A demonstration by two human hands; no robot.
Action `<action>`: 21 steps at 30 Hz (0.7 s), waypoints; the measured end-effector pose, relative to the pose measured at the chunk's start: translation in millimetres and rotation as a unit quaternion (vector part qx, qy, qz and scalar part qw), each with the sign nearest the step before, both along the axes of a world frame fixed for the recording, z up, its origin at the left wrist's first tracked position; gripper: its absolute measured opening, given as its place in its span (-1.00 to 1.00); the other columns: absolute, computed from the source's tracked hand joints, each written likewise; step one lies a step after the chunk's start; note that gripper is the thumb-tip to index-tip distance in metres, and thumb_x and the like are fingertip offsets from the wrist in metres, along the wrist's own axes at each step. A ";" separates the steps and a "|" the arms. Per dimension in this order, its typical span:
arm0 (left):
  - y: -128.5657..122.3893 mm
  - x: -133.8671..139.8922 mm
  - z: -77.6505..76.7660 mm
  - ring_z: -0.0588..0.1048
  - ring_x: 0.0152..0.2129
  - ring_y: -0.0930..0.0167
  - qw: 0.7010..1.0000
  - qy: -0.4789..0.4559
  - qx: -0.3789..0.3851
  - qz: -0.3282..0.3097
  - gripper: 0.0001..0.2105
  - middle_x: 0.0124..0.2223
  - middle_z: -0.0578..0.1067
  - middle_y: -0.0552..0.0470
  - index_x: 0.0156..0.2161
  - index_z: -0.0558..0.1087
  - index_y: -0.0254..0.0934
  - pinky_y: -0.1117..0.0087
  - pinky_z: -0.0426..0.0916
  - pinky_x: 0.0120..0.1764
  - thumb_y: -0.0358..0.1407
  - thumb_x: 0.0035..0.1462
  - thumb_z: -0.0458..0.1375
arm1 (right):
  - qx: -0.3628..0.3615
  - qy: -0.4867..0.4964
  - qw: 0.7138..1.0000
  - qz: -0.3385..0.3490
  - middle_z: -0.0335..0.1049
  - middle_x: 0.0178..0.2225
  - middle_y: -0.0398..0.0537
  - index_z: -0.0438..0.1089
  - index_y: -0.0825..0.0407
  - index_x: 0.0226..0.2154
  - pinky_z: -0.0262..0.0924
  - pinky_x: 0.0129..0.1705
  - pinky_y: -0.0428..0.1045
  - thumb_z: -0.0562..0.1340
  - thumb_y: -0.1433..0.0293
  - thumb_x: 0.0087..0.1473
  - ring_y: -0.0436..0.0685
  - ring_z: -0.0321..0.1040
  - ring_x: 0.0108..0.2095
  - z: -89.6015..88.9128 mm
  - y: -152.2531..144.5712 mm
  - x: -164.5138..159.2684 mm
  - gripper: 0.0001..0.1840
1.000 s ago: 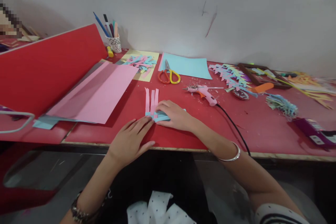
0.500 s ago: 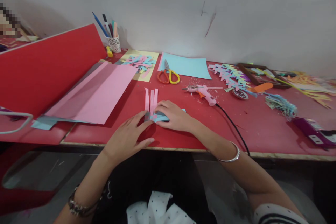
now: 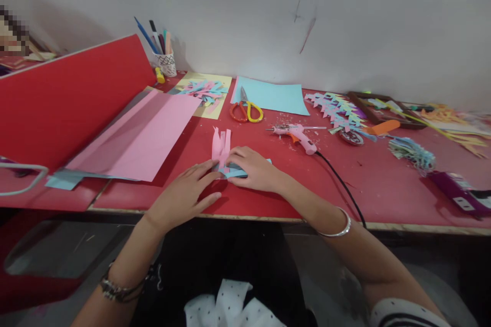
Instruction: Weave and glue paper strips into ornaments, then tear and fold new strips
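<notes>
Pink paper strips [image 3: 221,145] stand out away from me, crossing light blue paper strips [image 3: 236,172] that lie sideways on the red tabletop. My right hand [image 3: 251,168] is curled over the crossing with its fingers gripping the strips, covering part of them. At the left end of the strips, my left hand [image 3: 187,189] touches them with its fingertips; its fingers are stretched and the thumb is spread apart. Beyond my right hand lies a pink glue gun [image 3: 297,134] with a black cord. Scissors [image 3: 246,111] with red and yellow handles lie farther back.
Pink sheets [image 3: 141,133] lie left beside a raised red board [image 3: 84,92]. Behind are a pen cup [image 3: 166,64], loose strips [image 3: 207,93] on yellow paper and a blue sheet [image 3: 276,96]. Folded paper chains [image 3: 335,110], a tassel [image 3: 412,153] and a purple box [image 3: 460,191] sit right.
My left hand has shifted slightly left, its thumb moving up a little. The leftmost pink strip now looks wider and leans differently. My right hand has stayed in place.
</notes>
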State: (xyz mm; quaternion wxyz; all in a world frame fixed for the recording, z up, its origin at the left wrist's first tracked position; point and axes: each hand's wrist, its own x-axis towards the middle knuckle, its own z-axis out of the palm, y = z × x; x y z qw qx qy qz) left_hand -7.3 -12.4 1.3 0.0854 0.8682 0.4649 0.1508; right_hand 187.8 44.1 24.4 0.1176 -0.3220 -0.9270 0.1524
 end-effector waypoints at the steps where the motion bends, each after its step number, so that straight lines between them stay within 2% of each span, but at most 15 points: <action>1: -0.2 0.3 -1.1 0.27 0.03 0.28 1.000 -0.003 0.002 0.007 -0.54 0.13 0.25 -0.12 -0.01 0.28 -0.24 0.20 0.21 0.02 -0.03 0.13 -0.18 | 0.001 -0.002 1.000 0.000 0.26 -0.19 0.02 0.29 0.06 -0.25 0.08 -0.10 0.04 0.17 0.39 -0.04 0.13 0.16 -0.17 0.1 0.0 0.0 -0.78; 6: 1.1 1.2 -5.8 0.20 0.08 0.22 0.998 -0.004 0.023 0.065 -0.43 0.14 0.22 -0.20 0.08 0.19 -0.32 0.14 0.19 0.03 0.04 0.09 -0.17 | 0.000 -0.012 1.000 -0.006 0.25 -0.18 0.05 0.29 0.10 -0.21 0.09 -0.10 0.05 0.17 0.37 -0.04 0.13 0.16 -0.17 1.0 -0.4 -0.2 -0.72; 14: 13.9 2.8 1.6 0.24 0.05 0.25 0.999 0.015 -0.007 0.052 -0.43 0.11 0.28 -0.15 0.08 0.20 -0.29 0.17 0.17 0.03 0.05 0.11 -0.21 | 0.003 -0.016 1.000 -0.011 0.25 -0.17 0.06 0.30 0.11 -0.21 0.08 -0.09 0.04 0.17 0.36 -0.04 0.14 0.16 -0.18 1.2 -0.8 -0.9 -0.71; 21: 17.0 -0.9 0.1 0.20 0.08 0.26 0.998 0.023 -0.019 0.055 -0.36 0.15 0.23 -0.14 0.15 0.10 -0.31 0.18 0.11 0.08 0.09 0.11 -0.29 | 0.002 -0.002 1.000 -0.001 0.25 -0.17 0.04 0.29 0.09 -0.22 0.08 -0.10 0.04 0.16 0.34 -0.03 0.14 0.16 -0.16 -2.6 0.4 0.6 -0.73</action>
